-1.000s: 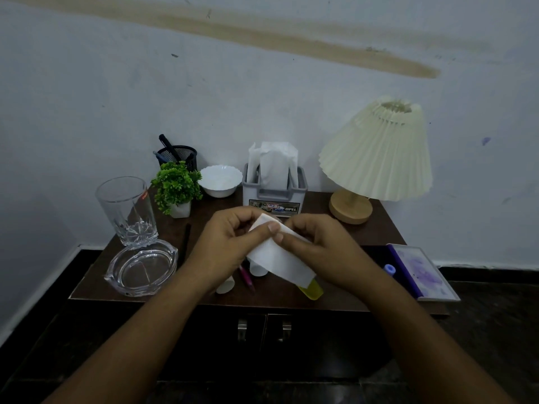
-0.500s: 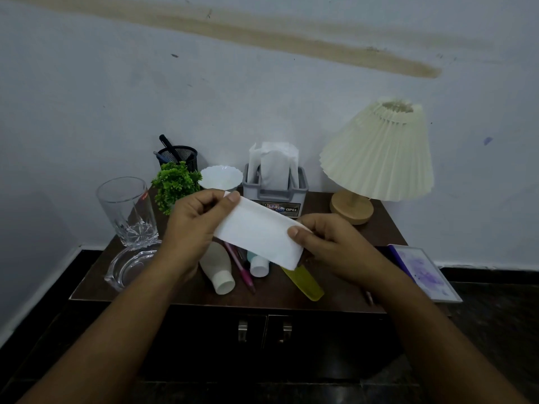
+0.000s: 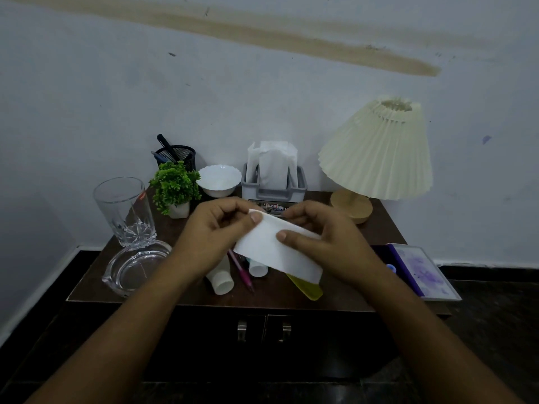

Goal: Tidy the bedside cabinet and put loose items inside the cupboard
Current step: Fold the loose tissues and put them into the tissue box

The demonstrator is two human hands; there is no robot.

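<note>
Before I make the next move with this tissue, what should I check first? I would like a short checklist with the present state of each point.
1. Tissue in grasp: ok, the left hand and the right hand both pinch it above the cabinet top.
2. Cupboard doors open: not ok, both are shut.
3. A hand free for the handles: not ok, both hold the tissue.
4. Loose items put away: not ok, the white tube, pink pen and yellow item lie on top.
5. Room inside the cupboard: cannot tell, it is hidden.
6. Notebook steady: cannot tell, it appears to overhang the right edge.
</note>
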